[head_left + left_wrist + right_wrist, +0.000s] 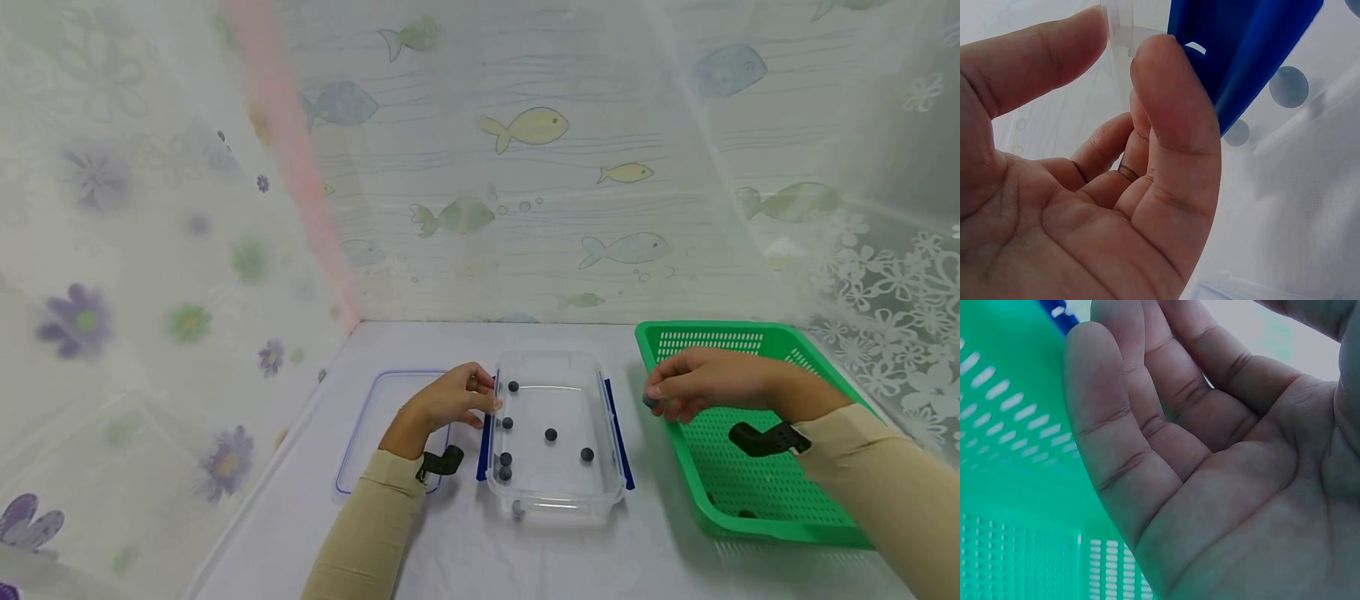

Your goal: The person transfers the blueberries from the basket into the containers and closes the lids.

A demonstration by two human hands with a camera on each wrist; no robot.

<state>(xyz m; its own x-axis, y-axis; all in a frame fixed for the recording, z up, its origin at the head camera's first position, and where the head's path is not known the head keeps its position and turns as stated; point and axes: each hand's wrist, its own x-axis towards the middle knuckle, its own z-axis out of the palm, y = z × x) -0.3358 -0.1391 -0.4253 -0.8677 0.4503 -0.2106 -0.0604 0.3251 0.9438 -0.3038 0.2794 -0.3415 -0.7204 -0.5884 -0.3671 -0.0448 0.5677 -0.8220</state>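
A clear plastic box (558, 500) with blue side clips stands in the middle of the table, several small dark balls (551, 435) lying in it. At its left side, my left hand (452, 396) pinches the rim between thumb and fingers; the blue clip (1235, 56) is close by the fingertips in the left wrist view. My right hand (701, 383) holds a dark ball (650, 402) at its fingertips, above the left rim of a green basket (765, 467). That ball is hidden in the right wrist view. A few dark balls (747, 514) show low in the basket.
Left of the box, partly behind my left forearm, lies a clear lid (363, 425) with a blue seal. The white table (480, 558) meets a curtain (465, 275) with fish prints at the back. Another flowered curtain (150, 333) hangs at the left.
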